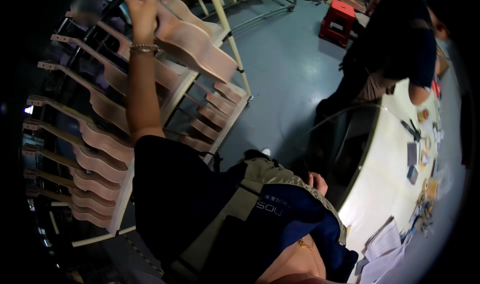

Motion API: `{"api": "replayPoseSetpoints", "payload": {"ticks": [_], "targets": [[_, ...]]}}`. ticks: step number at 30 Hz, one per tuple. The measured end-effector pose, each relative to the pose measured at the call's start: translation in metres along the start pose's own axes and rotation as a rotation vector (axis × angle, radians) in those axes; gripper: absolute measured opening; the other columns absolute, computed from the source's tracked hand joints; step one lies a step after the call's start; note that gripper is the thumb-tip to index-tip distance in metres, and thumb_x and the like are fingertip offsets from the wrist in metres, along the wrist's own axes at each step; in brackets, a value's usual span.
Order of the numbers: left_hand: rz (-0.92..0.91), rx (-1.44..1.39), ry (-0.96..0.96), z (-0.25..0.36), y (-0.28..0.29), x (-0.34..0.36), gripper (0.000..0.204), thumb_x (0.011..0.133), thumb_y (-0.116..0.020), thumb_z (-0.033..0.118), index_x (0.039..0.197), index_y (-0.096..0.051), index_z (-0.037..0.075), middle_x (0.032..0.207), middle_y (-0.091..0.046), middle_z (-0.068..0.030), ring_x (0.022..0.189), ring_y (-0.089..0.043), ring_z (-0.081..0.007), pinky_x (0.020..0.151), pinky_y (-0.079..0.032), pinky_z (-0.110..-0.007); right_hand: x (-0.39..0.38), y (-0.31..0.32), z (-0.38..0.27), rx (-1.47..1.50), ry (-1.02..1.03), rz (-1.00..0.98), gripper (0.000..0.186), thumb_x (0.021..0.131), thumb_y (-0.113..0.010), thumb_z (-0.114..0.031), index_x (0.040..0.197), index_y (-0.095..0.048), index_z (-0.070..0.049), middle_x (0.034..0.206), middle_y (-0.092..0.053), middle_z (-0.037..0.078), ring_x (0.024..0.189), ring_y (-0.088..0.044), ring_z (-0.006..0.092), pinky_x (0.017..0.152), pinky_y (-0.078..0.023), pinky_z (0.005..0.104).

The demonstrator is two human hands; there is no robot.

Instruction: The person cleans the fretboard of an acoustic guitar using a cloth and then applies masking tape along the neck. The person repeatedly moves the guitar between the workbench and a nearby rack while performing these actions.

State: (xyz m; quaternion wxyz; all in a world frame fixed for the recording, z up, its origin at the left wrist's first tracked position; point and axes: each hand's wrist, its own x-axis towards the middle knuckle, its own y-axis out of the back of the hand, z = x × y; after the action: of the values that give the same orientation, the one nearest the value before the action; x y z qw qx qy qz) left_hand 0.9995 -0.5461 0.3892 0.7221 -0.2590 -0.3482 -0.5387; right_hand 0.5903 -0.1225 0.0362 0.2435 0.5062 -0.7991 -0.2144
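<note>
My left hand is raised to the upper left and closed around the waist of an unfinished pale-wood guitar body, which lies tilted on the top level of a rack. A beaded bracelet circles that wrist. My right hand hangs low by my apron, beside the dark edge of a workbench. Its fingers are curled and nothing shows in them.
The rack holds several more unfinished guitars with necks stacked in tiers at left. A person in dark clothes bends over the white workbench, which carries small tools and papers. A red stool stands on the grey floor.
</note>
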Motion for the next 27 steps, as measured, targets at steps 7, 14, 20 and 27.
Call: {"api": "replayPoseSetpoints", "payload": {"ticks": [7,14,20,27], "targets": [[0.004,0.083,0.005,-0.108,0.094,0.090,0.046,0.073,-0.064,-0.003,0.111,-0.038,-0.002,0.081,-0.057,-0.0081,0.070,-0.058,-0.0154,0.060,-0.047,-0.026,0.107,-0.052,-0.059,-0.005,0.117,-0.125,0.007,0.083,-0.061,-0.012,0.082,-0.064,-0.005,0.068,-0.059,0.010,0.058,-0.056,0.0248,0.055,-0.043,0.0334],[0.045,-0.079,0.420,-0.180,0.142,0.117,0.051,0.072,-0.061,-0.002,0.118,-0.039,-0.003,0.076,-0.054,-0.0099,0.064,-0.055,-0.0194,0.058,-0.048,-0.034,0.132,-0.072,-0.059,-0.094,0.140,-0.243,0.007,0.080,-0.064,-0.011,0.082,-0.064,-0.005,0.068,-0.060,0.012,0.060,-0.058,0.0276,0.055,-0.045,0.0356],[0.273,0.453,0.430,-0.235,0.141,0.126,0.077,0.068,-0.078,0.029,0.120,-0.035,-0.008,0.106,-0.050,-0.0166,0.094,-0.052,-0.0286,0.077,-0.045,-0.042,0.145,-0.083,-0.063,-0.127,0.073,-0.256,0.008,0.081,-0.063,-0.013,0.082,-0.064,-0.005,0.069,-0.060,0.014,0.063,-0.059,0.0294,0.058,-0.046,0.0370],[0.461,0.884,-0.172,-0.266,0.036,0.135,0.093,0.071,-0.073,0.040,0.130,-0.023,-0.011,0.130,-0.033,-0.0275,0.118,-0.036,-0.0368,0.100,-0.028,-0.044,0.154,-0.096,-0.064,-0.107,0.067,-0.232,0.008,0.080,-0.064,-0.014,0.081,-0.064,-0.005,0.065,-0.059,0.012,0.060,-0.058,0.0294,0.057,-0.046,0.0380]]}}
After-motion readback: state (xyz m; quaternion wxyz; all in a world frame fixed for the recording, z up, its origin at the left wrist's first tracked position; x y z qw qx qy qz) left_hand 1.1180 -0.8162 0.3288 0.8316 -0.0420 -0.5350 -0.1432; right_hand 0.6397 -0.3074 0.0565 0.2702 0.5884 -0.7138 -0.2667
